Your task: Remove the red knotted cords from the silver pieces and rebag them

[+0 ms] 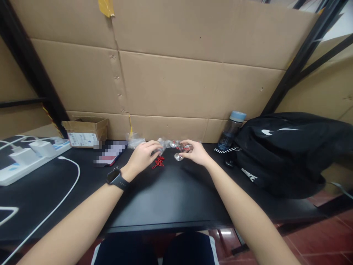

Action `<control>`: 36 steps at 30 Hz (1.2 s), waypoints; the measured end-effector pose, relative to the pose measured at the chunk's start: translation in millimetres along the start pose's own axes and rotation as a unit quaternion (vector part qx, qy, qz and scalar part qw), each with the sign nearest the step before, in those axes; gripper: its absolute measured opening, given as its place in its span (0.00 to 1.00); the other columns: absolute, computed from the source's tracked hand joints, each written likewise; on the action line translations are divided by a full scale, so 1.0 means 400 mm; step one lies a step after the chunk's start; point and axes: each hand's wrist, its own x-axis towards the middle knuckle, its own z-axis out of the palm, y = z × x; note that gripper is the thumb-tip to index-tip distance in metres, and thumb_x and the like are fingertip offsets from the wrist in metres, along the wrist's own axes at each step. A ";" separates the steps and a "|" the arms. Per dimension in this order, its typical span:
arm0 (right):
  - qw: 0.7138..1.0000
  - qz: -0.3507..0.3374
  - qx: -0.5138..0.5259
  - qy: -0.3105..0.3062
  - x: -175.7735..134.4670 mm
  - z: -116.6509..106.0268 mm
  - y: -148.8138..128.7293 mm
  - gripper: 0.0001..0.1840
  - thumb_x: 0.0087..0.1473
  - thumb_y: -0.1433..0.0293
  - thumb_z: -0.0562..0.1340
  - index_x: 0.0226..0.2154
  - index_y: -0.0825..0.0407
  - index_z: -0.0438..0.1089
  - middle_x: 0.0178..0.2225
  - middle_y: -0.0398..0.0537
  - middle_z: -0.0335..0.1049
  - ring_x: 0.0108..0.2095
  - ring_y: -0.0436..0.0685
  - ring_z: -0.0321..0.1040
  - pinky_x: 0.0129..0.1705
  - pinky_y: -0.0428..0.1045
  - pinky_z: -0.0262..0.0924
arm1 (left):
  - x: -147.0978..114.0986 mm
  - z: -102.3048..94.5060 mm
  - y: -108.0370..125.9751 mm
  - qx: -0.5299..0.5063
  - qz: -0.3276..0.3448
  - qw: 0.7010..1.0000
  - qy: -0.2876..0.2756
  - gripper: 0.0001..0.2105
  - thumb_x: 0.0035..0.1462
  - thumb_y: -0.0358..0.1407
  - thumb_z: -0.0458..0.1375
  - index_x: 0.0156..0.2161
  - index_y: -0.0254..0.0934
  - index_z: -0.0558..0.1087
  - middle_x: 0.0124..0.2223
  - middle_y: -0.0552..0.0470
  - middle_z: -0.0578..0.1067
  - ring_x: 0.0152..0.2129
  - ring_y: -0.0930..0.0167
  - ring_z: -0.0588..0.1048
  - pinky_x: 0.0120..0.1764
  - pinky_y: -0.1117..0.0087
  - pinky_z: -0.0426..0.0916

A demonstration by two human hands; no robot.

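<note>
Right hand right of red cord, thumb and fingers pinching clear round piece; silver disc just below thumb, contact unclear. Left hand just left of and beyond red cord, fingers curled near crinkly plastic; cannot tell if gripping. Clear round piece probably light, stiff, slick, maybe brittle: best held gently by rim. Red cord likely soft, limp. Backpack, well right of red cord: "NIKE", swoosh. Carton, well left: label unreadable.
</note>
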 end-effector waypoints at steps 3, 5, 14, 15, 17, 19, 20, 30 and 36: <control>0.999 -0.001 -0.037 0.008 0.002 -0.012 -0.001 0.29 0.44 0.62 0.73 0.49 0.51 0.74 0.35 0.47 0.77 0.29 0.53 0.71 0.38 0.50 0.67 | -0.007 0.024 0.051 -0.067 0.023 0.997 -0.021 0.14 0.64 0.36 0.55 0.54 0.42 0.72 0.44 0.49 0.80 0.41 0.66 0.78 0.48 0.65 0.68; 0.998 -0.006 -0.056 0.015 0.002 -0.021 -0.004 0.28 0.44 0.63 0.73 0.49 0.51 0.74 0.36 0.47 0.77 0.31 0.54 0.71 0.39 0.51 0.67 | -0.015 0.045 0.082 -0.089 0.034 0.993 -0.066 0.15 0.62 0.35 0.57 0.54 0.43 0.71 0.40 0.51 0.80 0.37 0.67 0.78 0.45 0.66 0.69; 0.991 -0.067 -0.119 0.001 -0.006 -0.039 -0.034 0.24 0.45 0.68 0.73 0.47 0.49 0.75 0.43 0.49 0.75 0.35 0.54 0.71 0.42 0.51 0.65 | -0.022 0.061 0.141 -0.127 0.137 0.963 -0.194 0.05 0.62 0.33 0.56 0.35 0.40 0.75 0.37 0.51 0.78 0.36 0.68 0.77 0.46 0.68 0.67; 0.990 -0.066 -0.123 -0.013 -0.008 -0.039 -0.040 0.24 0.44 0.68 0.73 0.46 0.49 0.75 0.43 0.49 0.75 0.34 0.54 0.71 0.41 0.51 0.65 | -0.023 0.058 0.140 -0.133 0.139 0.959 -0.206 0.05 0.62 0.33 0.57 0.37 0.41 0.75 0.38 0.51 0.78 0.37 0.68 0.77 0.46 0.68 0.67; 0.989 -0.057 -0.127 -0.053 -0.013 -0.041 -0.055 0.23 0.43 0.67 0.74 0.44 0.50 0.75 0.43 0.48 0.75 0.32 0.53 0.70 0.38 0.49 0.64 | -0.028 0.053 0.137 -0.131 0.142 0.955 -0.227 0.06 0.63 0.35 0.58 0.42 0.42 0.76 0.44 0.50 0.78 0.40 0.66 0.77 0.48 0.67 0.67; 0.984 -0.054 -0.131 -0.106 -0.021 -0.046 -0.077 0.22 0.42 0.67 0.74 0.43 0.51 0.75 0.40 0.47 0.75 0.31 0.52 0.69 0.35 0.48 0.63 | -0.037 0.049 0.137 -0.113 0.141 0.954 -0.240 0.11 0.63 0.39 0.59 0.50 0.44 0.76 0.51 0.49 0.77 0.45 0.64 0.76 0.52 0.64 0.66; 0.980 -0.056 -0.134 -0.134 -0.026 -0.049 -0.089 0.21 0.42 0.67 0.74 0.42 0.51 0.75 0.39 0.46 0.74 0.31 0.52 0.69 0.35 0.47 0.63 | -0.042 0.047 0.139 -0.100 0.139 0.955 -0.243 0.14 0.63 0.41 0.59 0.53 0.46 0.75 0.54 0.48 0.75 0.47 0.63 0.75 0.53 0.63 0.66; 0.901 0.068 -0.287 -0.319 -0.067 -0.080 -0.158 0.25 0.38 0.63 0.74 0.41 0.48 0.74 0.33 0.43 0.75 0.34 0.57 0.70 0.32 0.47 0.57 | -0.070 0.045 0.177 0.001 0.117 0.960 -0.255 0.22 0.66 0.50 0.53 0.63 0.58 0.65 0.67 0.48 0.61 0.62 0.51 0.60 0.57 0.47 0.61; 0.888 0.091 -0.316 -0.321 -0.064 -0.058 -0.133 0.29 0.35 0.59 0.76 0.42 0.48 0.73 0.34 0.46 0.73 0.35 0.59 0.70 0.32 0.47 0.57 | -0.074 0.056 0.162 -0.014 0.102 0.952 -0.287 0.20 0.67 0.49 0.52 0.63 0.63 0.64 0.69 0.49 0.58 0.63 0.51 0.61 0.59 0.45 0.59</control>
